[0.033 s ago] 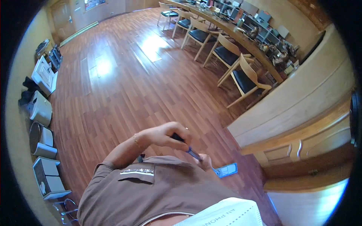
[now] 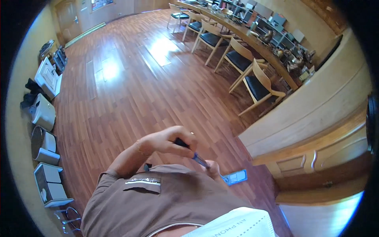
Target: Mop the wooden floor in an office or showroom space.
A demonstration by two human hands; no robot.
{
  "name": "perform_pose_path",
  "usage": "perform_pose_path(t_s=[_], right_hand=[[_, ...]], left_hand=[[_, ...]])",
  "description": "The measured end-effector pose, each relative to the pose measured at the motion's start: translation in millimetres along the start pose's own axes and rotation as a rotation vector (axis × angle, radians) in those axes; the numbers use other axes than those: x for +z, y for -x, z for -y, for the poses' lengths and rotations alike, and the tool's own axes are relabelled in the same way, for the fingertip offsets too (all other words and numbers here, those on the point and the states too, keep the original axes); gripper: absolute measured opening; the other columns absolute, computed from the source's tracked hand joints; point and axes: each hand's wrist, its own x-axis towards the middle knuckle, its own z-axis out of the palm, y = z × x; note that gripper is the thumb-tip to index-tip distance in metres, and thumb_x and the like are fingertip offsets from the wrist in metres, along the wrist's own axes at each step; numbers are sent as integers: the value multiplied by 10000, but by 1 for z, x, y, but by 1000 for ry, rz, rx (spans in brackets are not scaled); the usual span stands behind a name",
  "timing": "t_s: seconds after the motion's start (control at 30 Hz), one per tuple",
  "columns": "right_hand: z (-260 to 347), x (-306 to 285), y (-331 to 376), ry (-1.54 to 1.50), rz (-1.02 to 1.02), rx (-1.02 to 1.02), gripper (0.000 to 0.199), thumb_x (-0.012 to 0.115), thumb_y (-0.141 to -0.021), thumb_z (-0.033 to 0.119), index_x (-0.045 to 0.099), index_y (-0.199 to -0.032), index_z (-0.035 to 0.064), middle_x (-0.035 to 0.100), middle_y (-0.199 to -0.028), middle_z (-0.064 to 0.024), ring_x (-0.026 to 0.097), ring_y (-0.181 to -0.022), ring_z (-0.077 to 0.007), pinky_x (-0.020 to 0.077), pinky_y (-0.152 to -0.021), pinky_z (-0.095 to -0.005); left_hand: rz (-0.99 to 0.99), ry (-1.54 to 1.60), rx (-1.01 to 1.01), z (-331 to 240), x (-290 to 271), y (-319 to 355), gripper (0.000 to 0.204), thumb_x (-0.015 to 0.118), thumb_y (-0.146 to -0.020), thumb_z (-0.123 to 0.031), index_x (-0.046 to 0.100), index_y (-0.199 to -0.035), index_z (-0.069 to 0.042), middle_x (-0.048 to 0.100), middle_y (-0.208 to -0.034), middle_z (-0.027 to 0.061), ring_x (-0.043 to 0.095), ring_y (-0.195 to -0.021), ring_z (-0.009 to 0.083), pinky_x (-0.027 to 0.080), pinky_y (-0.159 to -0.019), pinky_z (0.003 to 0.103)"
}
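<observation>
A: What's closest?

B: The brown shirt [image 2: 177, 197] of the wearer, and just beyond it the two hands, both grasping a mop [image 2: 236, 177].

A: How do they sit on it?

B: The left hand [image 2: 175, 141] is wrapped round the black grip [image 2: 181, 142] at the top. The right hand [image 2: 212, 169] is closed round the blue pole [image 2: 200, 160] lower down.

A: And the other end?

B: The flat, light-blue head rests on the reddish wooden floor [image 2: 138, 114], off to the right, near a wooden door [image 2: 290, 161].

A: What's on the left?

B: A white bin [image 2: 44, 112] stands along the wall, among other pale boxes.

A: Further off?

B: A row of wooden chairs with black seats, the nearest chair [image 2: 256, 87] angled at a long wooden tabletop [image 2: 238, 32] crowded with objects. Farthest is a brown door [image 2: 68, 19], upper left.
</observation>
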Motion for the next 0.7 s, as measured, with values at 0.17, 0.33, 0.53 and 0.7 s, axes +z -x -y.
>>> perform_pose_path(t_s=[0.17,0.33,0.53,0.7], right_hand=[[89,-28,-85,72,29,-273,161,596,-712,173,510,-639,58,538,-704,-186,552,-717,-410,428,-595,-457],[76,0,-160,-33,0,-536,289,659,-802,281,572,-662,44,576,-679,-172,594,-675,-368,452,-588,-431],[72,20,-248,216,227,-636,146,694,-714,205,607,-695,90,624,-771,-110,601,-783,-328,477,-689,-438],[117,67,-261,142,472,-696,150,710,-632,169,611,-713,91,625,-764,-119,602,-785,-347,471,-670,-444]], left_hand=[[-134,-11,127,-46,-14,8,194,648,-792,-121,594,-651,0,558,-605,92,537,-571,263,418,-614,392],[-172,-112,184,-40,-4,17,206,651,-828,-111,582,-674,7,493,-600,132,483,-556,287,360,-543,383],[-655,-376,-14,11,16,45,153,661,-821,-77,608,-712,16,528,-624,137,510,-592,292,403,-580,373],[-781,-499,8,-23,34,75,171,654,-830,-98,600,-701,0,514,-609,128,519,-588,302,404,-591,380]])
